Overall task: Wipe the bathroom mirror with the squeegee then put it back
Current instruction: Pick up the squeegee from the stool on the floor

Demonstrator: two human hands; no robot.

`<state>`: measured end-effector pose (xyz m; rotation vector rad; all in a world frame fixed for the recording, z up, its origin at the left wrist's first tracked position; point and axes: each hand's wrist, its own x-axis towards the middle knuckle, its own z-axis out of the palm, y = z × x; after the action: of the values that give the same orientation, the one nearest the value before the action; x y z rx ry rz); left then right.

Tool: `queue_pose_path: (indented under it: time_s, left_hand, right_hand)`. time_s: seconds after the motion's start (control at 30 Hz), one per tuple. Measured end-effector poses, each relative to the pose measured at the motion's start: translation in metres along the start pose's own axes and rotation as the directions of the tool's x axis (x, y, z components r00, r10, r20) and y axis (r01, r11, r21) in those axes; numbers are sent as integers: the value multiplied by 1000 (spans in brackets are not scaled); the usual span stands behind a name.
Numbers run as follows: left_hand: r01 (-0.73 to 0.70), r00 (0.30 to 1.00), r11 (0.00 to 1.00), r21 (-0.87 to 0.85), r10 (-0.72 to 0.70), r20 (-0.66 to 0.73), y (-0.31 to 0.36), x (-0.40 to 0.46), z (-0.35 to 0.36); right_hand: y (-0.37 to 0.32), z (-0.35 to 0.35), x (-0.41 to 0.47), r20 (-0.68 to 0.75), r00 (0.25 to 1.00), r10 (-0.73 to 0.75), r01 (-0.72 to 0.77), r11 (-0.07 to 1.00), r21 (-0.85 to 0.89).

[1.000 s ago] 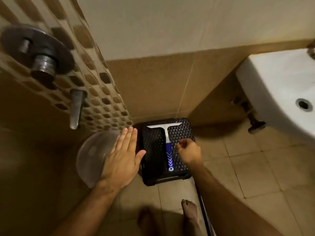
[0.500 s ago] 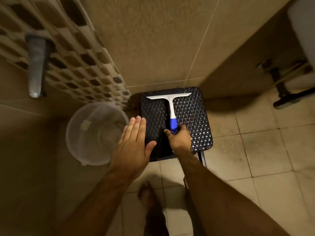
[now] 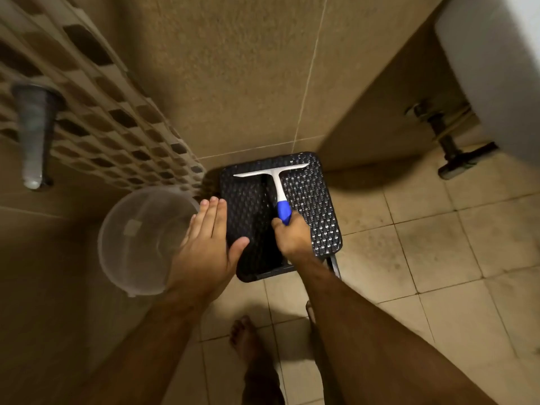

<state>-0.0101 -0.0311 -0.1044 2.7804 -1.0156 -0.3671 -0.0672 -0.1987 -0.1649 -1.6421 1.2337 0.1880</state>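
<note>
Right fingers wrapped around squeegee handle, left fingers straight, no writing legible

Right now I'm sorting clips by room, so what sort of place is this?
Most likely a bathroom: tiled walls and floor, a metal tap on the wall above a clear bucket, and a white basin with its drain pipe at the right.

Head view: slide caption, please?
Right hand grips blue-and-white squeegee on black woven stool; left hand open.
</note>
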Motion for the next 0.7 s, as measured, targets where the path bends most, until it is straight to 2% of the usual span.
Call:
queue_pose_path:
  time_s: [0.13,0.4,0.53,0.7]
  left_hand:
    - [-28,999,1000,13,29,-23,15,4,-38]
    - [-137,970,990,14,137,-202,55,5,-154]
    - [-236,923,966,111,258,-287,76,21,-227]
    - [-330,809,930,158,366,-461,137,54,-334]
  right_hand:
    - [-28,-31,-27,-78,995,-57,63,995,82]
    - [-105,-128,-122,-312,925,-216,276,948,160]
    - [-158,-196,-175,-445,851,-278,407,885,227]
    - [-218,-276,-228,-605,717,-346,577,781,237]
